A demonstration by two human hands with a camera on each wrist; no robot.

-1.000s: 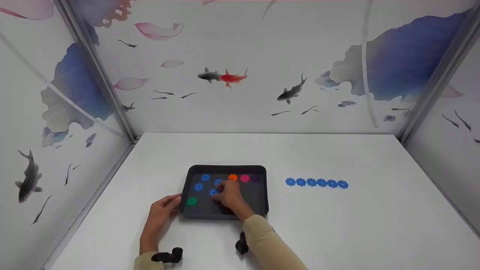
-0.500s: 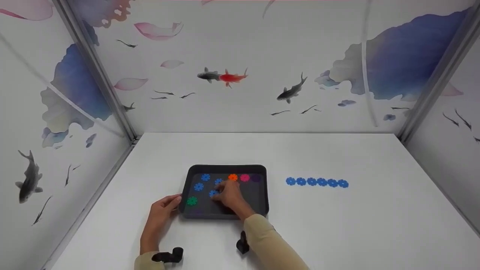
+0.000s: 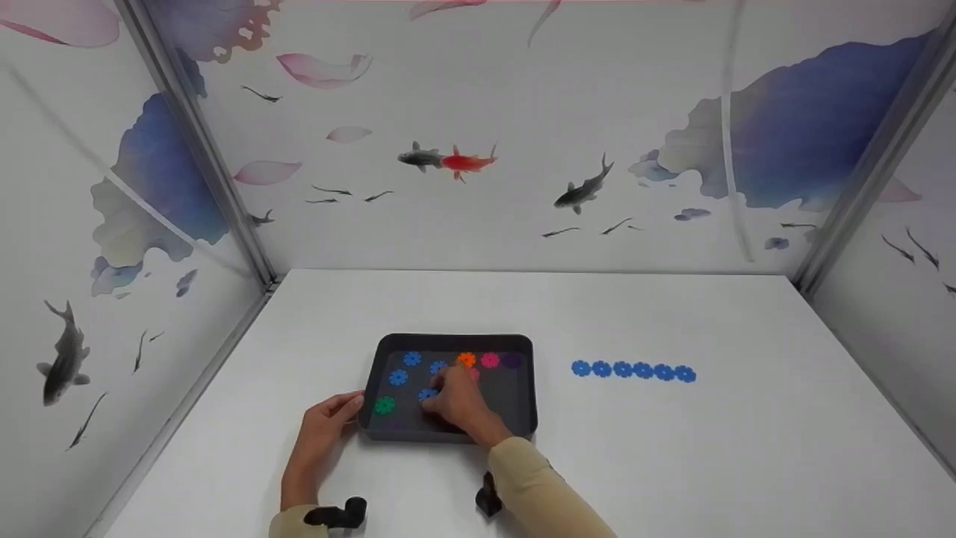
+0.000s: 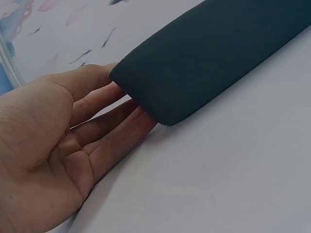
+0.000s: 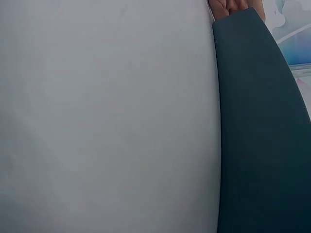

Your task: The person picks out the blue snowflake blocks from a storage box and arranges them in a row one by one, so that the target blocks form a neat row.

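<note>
In the head view a dark rectangular tray (image 3: 450, 436) stands on the table with flower-shaped plastic discs inside. My left hand (image 3: 323, 433) holds its left end; the left wrist view shows the thumb at the rim and the fingers against the outer wall. Over the tray my right hand (image 3: 461, 400) reaches in, thumb and index finger around a blue snowflake disc (image 3: 426, 394). More blue discs (image 3: 412, 359) lie nearby, with a green disc (image 3: 385, 406), an orange disc (image 3: 466, 360) and a pink disc (image 3: 489, 360). The right wrist view misses the right hand's fingers.
Right of the tray, several blue discs (image 3: 643, 370) form a straight row on the white table (image 3: 635, 448). Printed walls enclose the table at the back and sides. Black wrist cameras (image 3: 340, 513) sit on both sleeves.
The head view has tilted slightly, so everything sits a little lower. The right hand has shifted very slightly at the blue snowflake disc; the left hand stays at the tray.
</note>
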